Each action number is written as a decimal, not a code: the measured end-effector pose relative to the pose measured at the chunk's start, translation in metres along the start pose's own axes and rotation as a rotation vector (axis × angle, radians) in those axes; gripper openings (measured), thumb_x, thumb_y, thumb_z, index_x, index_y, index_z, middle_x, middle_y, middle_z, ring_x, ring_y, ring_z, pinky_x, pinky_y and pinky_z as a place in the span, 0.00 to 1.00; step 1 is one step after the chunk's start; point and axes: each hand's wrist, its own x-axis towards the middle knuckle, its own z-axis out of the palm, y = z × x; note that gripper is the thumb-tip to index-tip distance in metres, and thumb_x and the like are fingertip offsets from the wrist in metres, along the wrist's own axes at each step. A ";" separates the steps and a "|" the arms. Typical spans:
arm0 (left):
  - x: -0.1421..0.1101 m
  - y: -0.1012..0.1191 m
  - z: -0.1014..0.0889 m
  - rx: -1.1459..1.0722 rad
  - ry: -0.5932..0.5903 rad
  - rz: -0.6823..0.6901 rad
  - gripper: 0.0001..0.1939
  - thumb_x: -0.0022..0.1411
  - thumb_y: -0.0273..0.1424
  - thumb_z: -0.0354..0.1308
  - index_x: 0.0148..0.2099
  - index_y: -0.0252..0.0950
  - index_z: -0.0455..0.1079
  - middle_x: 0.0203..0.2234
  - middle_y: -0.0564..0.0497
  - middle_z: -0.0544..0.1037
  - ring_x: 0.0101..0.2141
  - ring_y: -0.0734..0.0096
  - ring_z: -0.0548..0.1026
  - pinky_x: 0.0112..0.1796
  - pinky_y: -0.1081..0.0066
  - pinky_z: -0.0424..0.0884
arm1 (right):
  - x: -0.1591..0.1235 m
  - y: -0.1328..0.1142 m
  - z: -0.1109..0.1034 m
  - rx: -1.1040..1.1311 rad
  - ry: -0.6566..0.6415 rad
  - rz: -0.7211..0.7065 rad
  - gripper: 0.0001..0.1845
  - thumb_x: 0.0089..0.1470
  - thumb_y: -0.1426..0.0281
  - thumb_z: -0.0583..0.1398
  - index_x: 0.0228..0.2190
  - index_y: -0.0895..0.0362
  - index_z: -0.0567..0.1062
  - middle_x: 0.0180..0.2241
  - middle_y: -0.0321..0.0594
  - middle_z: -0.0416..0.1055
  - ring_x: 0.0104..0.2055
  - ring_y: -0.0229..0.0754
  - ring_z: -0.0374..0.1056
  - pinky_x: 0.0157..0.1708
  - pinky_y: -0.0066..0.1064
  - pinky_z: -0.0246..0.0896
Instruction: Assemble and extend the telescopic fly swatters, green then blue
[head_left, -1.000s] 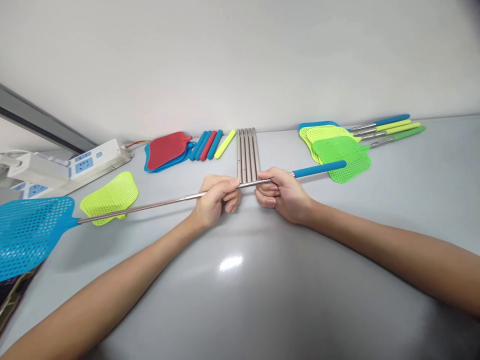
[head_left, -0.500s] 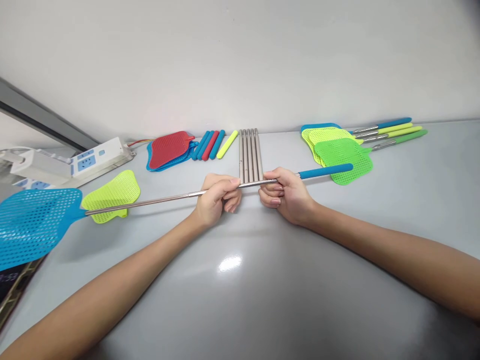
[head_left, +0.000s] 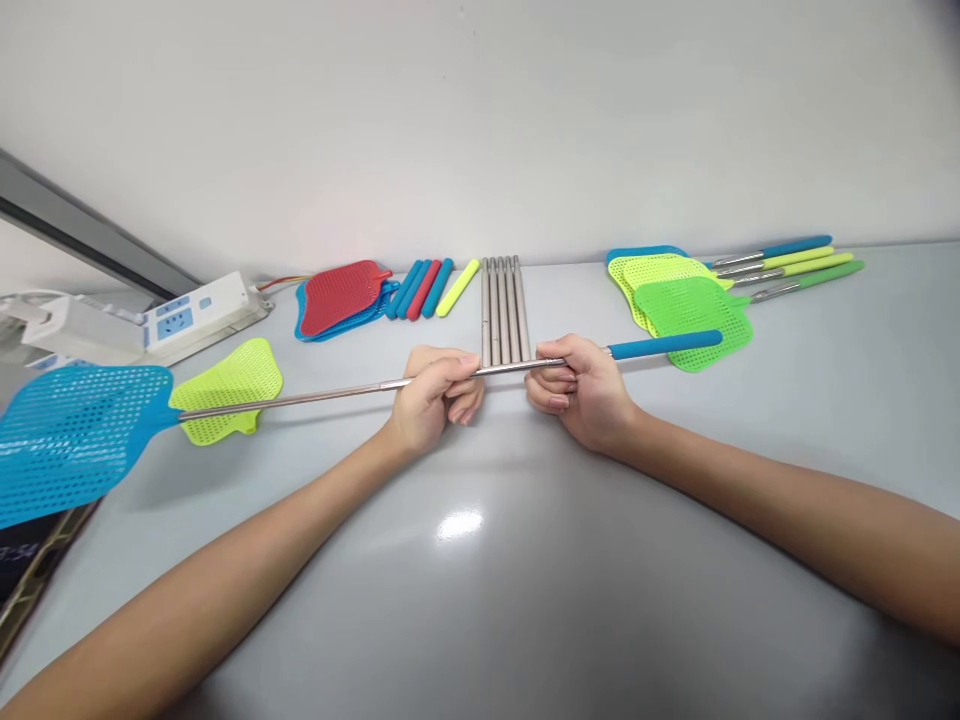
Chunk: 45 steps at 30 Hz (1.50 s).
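Held across the view is a fly swatter [head_left: 330, 396] with an extended metal telescopic rod. Its blue mesh head [head_left: 82, 435] is at the left, partly out of frame, and its blue handle [head_left: 664, 344] points right. My left hand [head_left: 435, 395] is closed around the middle of the rod. Closer to the handle, my right hand [head_left: 581, 390] grips the same rod, thumb on top. Just behind the hands, several metal rods [head_left: 504, 310] lie side by side on the grey table [head_left: 480, 560]. Beneath the held rod rests a yellow-green swatter head [head_left: 236, 385].
At the back left lie a red swatter head [head_left: 341, 297] over blue ones and several coloured handle grips [head_left: 427, 290]. Assembled swatters [head_left: 694, 318] are stacked at the back right. A white power strip [head_left: 202, 315] and a dark device with a display [head_left: 30, 550] occupy the left.
My right hand has shifted slightly right along with the blue handle. The blue head sits a little higher and farther right; my left hand has barely moved.
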 end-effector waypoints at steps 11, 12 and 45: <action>0.001 0.001 -0.001 -0.031 -0.006 -0.015 0.18 0.51 0.28 0.47 0.13 0.36 0.45 0.05 0.56 0.54 0.10 0.76 0.57 0.16 0.73 0.52 | -0.003 -0.001 -0.003 -0.037 0.033 -0.040 0.22 0.41 0.72 0.55 0.13 0.56 0.42 0.12 0.26 0.34 0.12 0.28 0.39 0.15 0.26 0.34; 0.001 0.001 -0.002 -0.031 -0.007 -0.017 0.18 0.51 0.28 0.47 0.13 0.37 0.45 0.05 0.56 0.54 0.10 0.76 0.57 0.15 0.73 0.52 | -0.003 -0.001 -0.003 -0.040 0.034 -0.039 0.22 0.41 0.72 0.54 0.13 0.56 0.42 0.12 0.26 0.34 0.12 0.28 0.39 0.15 0.26 0.34; 0.000 -0.006 -0.005 0.195 -0.206 -0.045 0.21 0.58 0.37 0.44 0.16 0.33 0.58 0.11 0.53 0.60 0.18 0.75 0.59 0.23 0.72 0.56 | -0.004 -0.003 -0.001 -0.512 -0.183 -0.046 0.25 0.52 0.59 0.51 0.09 0.58 0.57 0.10 0.30 0.48 0.15 0.31 0.46 0.18 0.27 0.40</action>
